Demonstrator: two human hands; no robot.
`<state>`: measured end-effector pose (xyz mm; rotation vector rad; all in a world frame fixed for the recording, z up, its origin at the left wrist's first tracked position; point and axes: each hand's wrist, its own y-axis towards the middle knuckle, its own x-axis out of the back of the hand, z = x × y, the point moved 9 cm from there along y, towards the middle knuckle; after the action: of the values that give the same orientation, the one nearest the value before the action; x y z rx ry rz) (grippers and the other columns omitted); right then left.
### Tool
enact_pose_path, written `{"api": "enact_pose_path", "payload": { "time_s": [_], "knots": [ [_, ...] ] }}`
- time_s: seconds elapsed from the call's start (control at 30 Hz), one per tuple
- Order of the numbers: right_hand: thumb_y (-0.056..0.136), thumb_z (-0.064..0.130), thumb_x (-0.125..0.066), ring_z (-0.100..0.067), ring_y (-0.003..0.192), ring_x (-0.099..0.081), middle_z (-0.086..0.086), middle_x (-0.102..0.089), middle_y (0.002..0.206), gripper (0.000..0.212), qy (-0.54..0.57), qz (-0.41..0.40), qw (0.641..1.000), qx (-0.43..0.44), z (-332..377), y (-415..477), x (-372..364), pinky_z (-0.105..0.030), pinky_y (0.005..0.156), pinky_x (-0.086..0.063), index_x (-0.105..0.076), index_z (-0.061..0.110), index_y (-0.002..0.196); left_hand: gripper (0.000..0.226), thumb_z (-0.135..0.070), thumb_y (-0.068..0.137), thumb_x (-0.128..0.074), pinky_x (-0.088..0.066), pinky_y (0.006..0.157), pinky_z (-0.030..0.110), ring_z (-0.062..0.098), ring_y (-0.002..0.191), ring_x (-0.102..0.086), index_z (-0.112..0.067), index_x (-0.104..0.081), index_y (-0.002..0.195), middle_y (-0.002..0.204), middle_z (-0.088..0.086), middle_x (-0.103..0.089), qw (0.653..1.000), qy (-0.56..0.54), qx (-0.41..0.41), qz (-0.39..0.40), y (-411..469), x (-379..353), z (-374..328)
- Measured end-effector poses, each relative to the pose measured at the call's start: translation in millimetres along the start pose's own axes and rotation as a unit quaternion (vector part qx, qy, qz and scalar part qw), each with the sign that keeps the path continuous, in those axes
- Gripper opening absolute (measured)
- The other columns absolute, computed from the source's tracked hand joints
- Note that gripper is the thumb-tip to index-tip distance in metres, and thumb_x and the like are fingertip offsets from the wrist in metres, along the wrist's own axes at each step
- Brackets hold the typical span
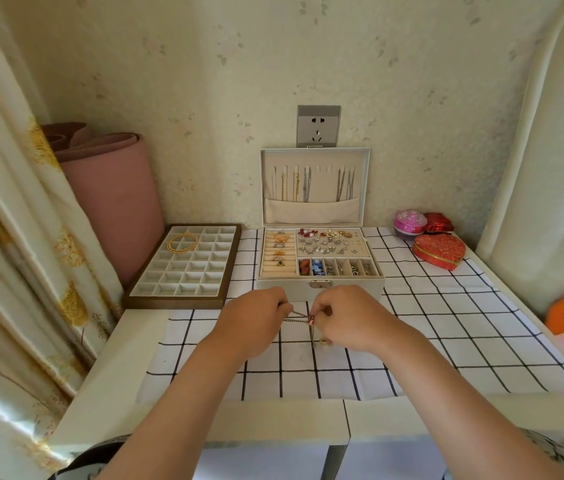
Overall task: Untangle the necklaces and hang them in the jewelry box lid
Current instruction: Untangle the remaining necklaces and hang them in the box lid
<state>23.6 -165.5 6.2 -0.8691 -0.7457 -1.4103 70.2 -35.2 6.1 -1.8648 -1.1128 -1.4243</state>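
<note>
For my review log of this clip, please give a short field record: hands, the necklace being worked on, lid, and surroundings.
left hand: pinches the necklace chain above the checked cloth
right hand: pinches the same chain beside a small reddish piece
lid: upright and open; gold and silver necklaces hang inside, middle hooks bare
tray: left of the jewelry box, holds a gold loop
right side: red heart-shaped box
</note>
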Motion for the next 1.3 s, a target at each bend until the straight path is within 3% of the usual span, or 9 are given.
{"api": "enact_pose_path", "payload": {
  "time_s": [0.23,0.37,0.47,0.6,0.77,0.83,1.03,1.17,1.3],
  "knots": [
    [0.092,0.026,-0.066,-0.013,0.077,-0.067,0.005,-0.073,0.082,0.014,0.066,0.022,0.997,-0.028,-16.2,3.0,-4.2,-0.027,0.070,-0.054,-0.072,0.026,0.079,0.023,-0.039,0.104,-0.040,-0.050,0.070,0.031,0.013,0.081,-0.059,-0.026,-0.058,0.102,0.084,-0.007,-0.062,0.999,-0.002,0.040,0.022,2.5,-11.4,14.1],
    [0.090,0.032,-0.068,-0.013,0.075,-0.067,0.004,-0.072,0.078,0.014,0.115,0.022,0.993,-0.028,-16.1,2.2,-5.5,-0.029,0.071,-0.053,-0.073,0.022,0.083,0.021,-0.037,0.102,-0.044,-0.052,0.072,0.030,0.013,0.080,-0.062,-0.024,-0.060,0.100,0.084,-0.006,-0.063,0.997,-0.036,0.056,0.050,1.0,-17.7,16.2],
    [0.091,0.026,-0.067,-0.008,0.064,-0.059,0.005,-0.070,0.070,0.014,0.177,0.036,0.983,-0.024,-10.2,1.0,-6.5,-0.027,0.064,-0.047,-0.072,0.024,0.078,0.012,-0.024,0.101,-0.048,-0.052,0.078,0.028,0.011,0.089,-0.062,-0.027,-0.060,0.102,0.097,-0.006,-0.066,0.990,-0.115,0.048,0.072,-1.2,-23.2,11.7],
    [0.095,0.024,-0.062,-0.019,0.074,-0.065,0.004,-0.075,0.073,0.024,0.222,0.024,0.974,-0.028,-8.9,-0.6,-0.3,-0.035,0.078,-0.051,-0.074,0.021,0.075,0.036,0.000,0.092,-0.048,-0.053,0.093,0.035,0.012,0.096,-0.064,-0.033,-0.062,0.099,0.098,-0.008,-0.069,0.948,-0.311,0.015,0.067,-5.1,-16.6,-7.7],
    [0.096,0.025,-0.062,-0.012,0.066,-0.061,0.007,-0.072,0.065,0.026,0.246,0.004,0.969,-0.023,-7.9,-3.7,5.1,-0.035,0.075,-0.052,-0.074,0.021,0.073,0.018,-0.033,0.078,-0.080,-0.054,0.070,0.027,0.009,0.073,-0.066,-0.033,-0.067,0.091,0.079,-0.005,-0.072,0.935,-0.356,-0.002,0.016,-8.9,-3.6,-12.9],
    [0.097,0.024,-0.060,-0.016,0.072,-0.061,0.002,-0.076,0.073,0.025,0.257,0.006,0.966,-0.013,-5.9,-4.1,4.8,-0.040,0.084,-0.053,-0.074,0.017,0.077,0.004,-0.027,0.086,-0.074,-0.053,0.070,0.026,0.003,0.069,-0.062,-0.030,-0.071,0.088,0.079,-0.008,-0.072,0.936,-0.350,-0.019,-0.014,-7.6,2.1,-12.3],
    [0.098,0.023,-0.059,-0.019,0.082,-0.067,0.003,-0.076,0.074,0.023,0.249,-0.013,0.968,-0.024,-8.2,-2.0,6.6,-0.040,0.096,-0.049,-0.072,0.020,0.080,0.015,-0.027,0.100,-0.054,-0.055,0.072,0.026,0.006,0.074,-0.066,-0.030,-0.067,0.093,0.084,-0.012,-0.070,0.964,-0.262,0.023,-0.045,-3.2,5.0,1.0],
    [0.101,0.023,-0.053,-0.026,0.076,-0.061,-0.001,-0.072,0.065,0.021,0.275,-0.034,0.960,-0.039,-11.5,-0.1,8.7,-0.047,0.091,-0.050,-0.069,0.021,0.088,0.019,-0.028,0.102,-0.043,-0.056,0.079,0.040,0.016,0.084,-0.066,-0.028,-0.059,0.091,0.092,-0.007,-0.069,0.959,-0.272,0.078,-0.033,-1.8,-3.9,11.5],
    [0.101,0.026,-0.053,-0.022,0.061,-0.052,0.000,-0.054,0.059,0.021,0.259,-0.060,0.963,-0.035,-12.0,0.9,13.6,-0.041,0.075,-0.053,-0.068,0.026,0.086,0.030,-0.025,0.102,-0.038,-0.051,0.079,0.034,0.019,0.083,-0.063,-0.017,-0.065,0.093,0.092,0.000,-0.070,0.913,-0.384,0.134,-0.029,0.8,-8.7,16.3]
  ]
}}
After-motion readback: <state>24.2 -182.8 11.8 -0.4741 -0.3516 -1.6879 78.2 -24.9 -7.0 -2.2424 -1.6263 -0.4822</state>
